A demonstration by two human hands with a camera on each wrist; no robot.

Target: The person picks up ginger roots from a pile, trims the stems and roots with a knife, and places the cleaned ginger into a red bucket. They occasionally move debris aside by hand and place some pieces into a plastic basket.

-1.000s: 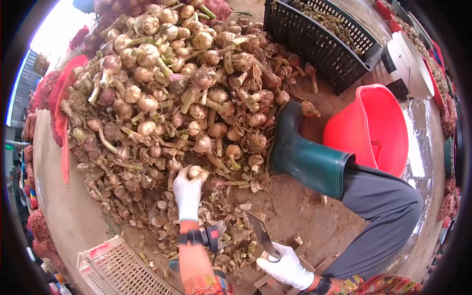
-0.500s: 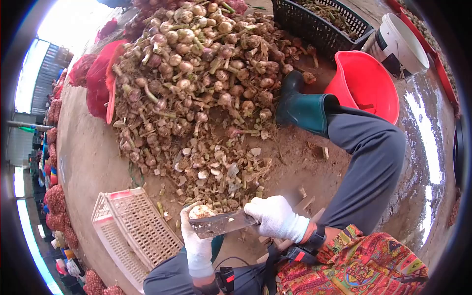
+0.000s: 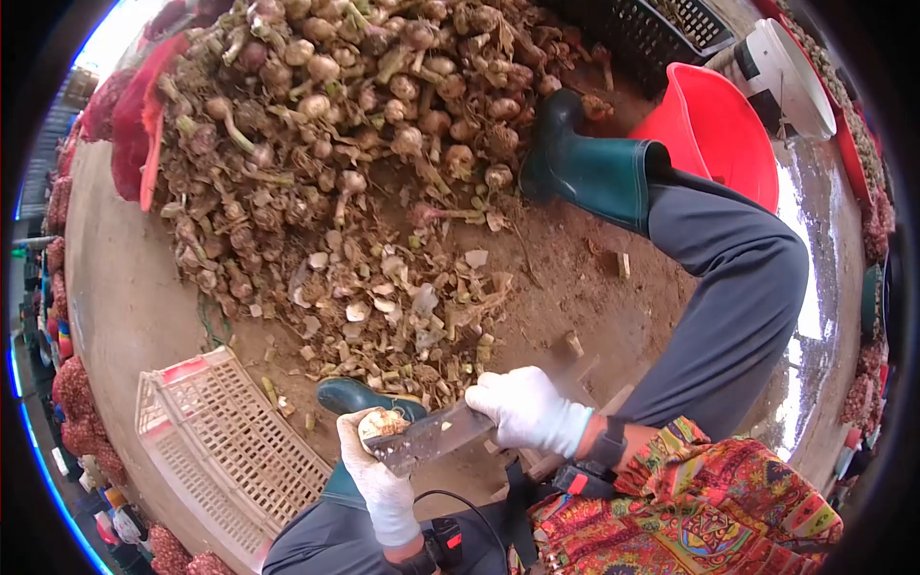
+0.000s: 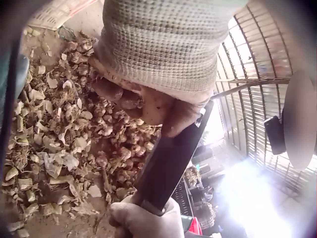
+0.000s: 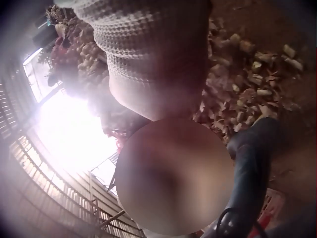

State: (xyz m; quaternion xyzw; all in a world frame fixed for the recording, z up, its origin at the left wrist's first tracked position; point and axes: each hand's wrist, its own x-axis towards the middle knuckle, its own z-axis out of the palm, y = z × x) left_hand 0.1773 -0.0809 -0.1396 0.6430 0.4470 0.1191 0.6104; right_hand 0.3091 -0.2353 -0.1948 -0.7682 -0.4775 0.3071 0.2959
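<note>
"First, the left hand (image 3: 376, 484)?"

"White-gloved, grasping one garlic bulb (image 3: 383, 423), pale and roundish, in front of the person, the fingers curled about it."

"And the right hand (image 3: 532, 414)?"

"Likewise gloved, clenched round the grip of one knife (image 3: 431, 442): broad dark blade, pale flecks on its face. Its end lies across the left hand at the bulb (whether the edge has entered, I cannot tell)."

"Floor stock?"

"One large heap of stalked bulbs (image 3: 383, 115), soil-brown and off-white. Nearer the person, a scatter of trimmings (image 3: 402, 316), cut stalk pieces and skins."

"Containers?"

"One pale plastic crate (image 3: 251, 414), lattice-walled, left of the hands. Far right: one red basin (image 3: 724, 144), tilted, beside an outstretched leg in a green boot (image 3: 599, 177); behind it, one white bucket (image 3: 791, 81); next to that, one black crate (image 3: 656, 48), partly out of frame."
</note>
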